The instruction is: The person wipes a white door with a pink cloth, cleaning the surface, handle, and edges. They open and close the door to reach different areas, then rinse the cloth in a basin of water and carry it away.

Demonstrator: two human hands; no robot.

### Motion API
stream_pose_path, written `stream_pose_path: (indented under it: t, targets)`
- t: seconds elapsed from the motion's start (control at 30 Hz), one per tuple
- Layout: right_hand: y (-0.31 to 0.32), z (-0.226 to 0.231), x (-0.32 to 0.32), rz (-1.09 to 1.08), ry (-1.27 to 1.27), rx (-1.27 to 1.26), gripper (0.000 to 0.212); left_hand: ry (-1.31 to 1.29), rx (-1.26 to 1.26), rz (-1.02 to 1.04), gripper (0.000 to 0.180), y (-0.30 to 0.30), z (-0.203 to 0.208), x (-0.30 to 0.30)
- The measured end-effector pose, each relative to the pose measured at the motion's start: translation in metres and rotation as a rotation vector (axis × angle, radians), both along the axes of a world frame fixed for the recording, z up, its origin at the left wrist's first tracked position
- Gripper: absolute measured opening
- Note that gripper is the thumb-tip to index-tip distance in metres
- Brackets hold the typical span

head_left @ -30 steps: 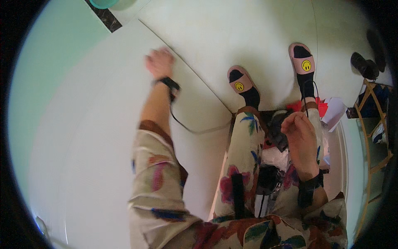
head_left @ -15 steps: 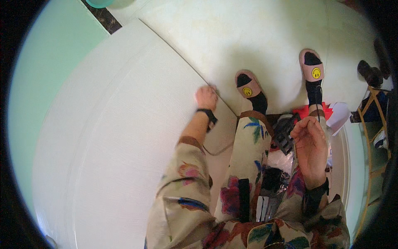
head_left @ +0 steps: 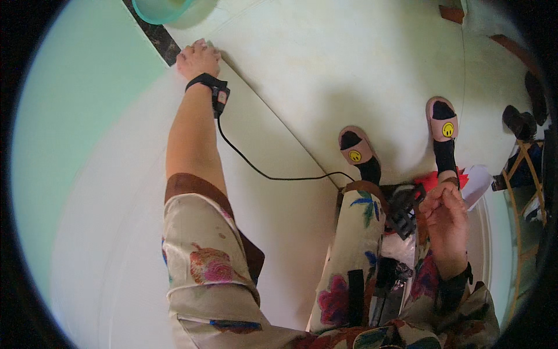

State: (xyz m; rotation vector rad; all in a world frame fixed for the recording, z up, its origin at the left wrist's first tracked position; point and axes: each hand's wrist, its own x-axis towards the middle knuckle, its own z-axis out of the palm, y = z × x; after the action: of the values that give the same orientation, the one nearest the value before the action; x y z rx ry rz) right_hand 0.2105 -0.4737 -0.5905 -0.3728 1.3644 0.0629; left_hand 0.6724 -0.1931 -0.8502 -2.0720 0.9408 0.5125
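Observation:
My left hand reaches forward to the far corner of a large white panel, its back turned up. The fingers bend together at the corner, and whatever they may hold is hidden under them. A black wrist strap with a small device sits on that wrist, and a black cable runs from it across the panel to my leg. Over my right leg hovers my right hand, palm up, with fingers curled inward and nothing visible in them. It wears a black wristband.
Pink slippers are on my feet on the pale floor. A teal basin stands at the far left by the green wall. Between my legs lie black and red items. Dark shoes and a wooden-framed rack are at the right.
My left hand has moved forward and left along the panel, from its near edge to the far corner. The right hand has shifted slightly down, its fingers more curled. The view has tilted a little.

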Motion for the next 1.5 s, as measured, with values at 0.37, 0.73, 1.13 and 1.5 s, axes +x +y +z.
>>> stream_pose_path:
  t: [0.37,0.73,1.13,1.5]
  targets:
    - [-0.007,0.0,-0.019,-0.095,0.028,0.04,0.017,0.369,0.087,-0.149,0.038,0.09,0.014,-0.284]
    - [-0.015,0.009,-0.039,-0.106,0.046,-0.011,0.019,0.318,-0.118,0.018,0.027,0.078,0.014,-0.268]
    - [-0.019,0.006,-0.049,-0.023,0.046,-0.016,0.018,0.809,0.171,0.288,0.049,0.149,0.049,-0.536]
    - [-0.012,-0.011,-0.046,0.182,-0.026,-0.001,0.022,0.277,-0.055,0.1,0.053,0.11,0.003,-0.43]
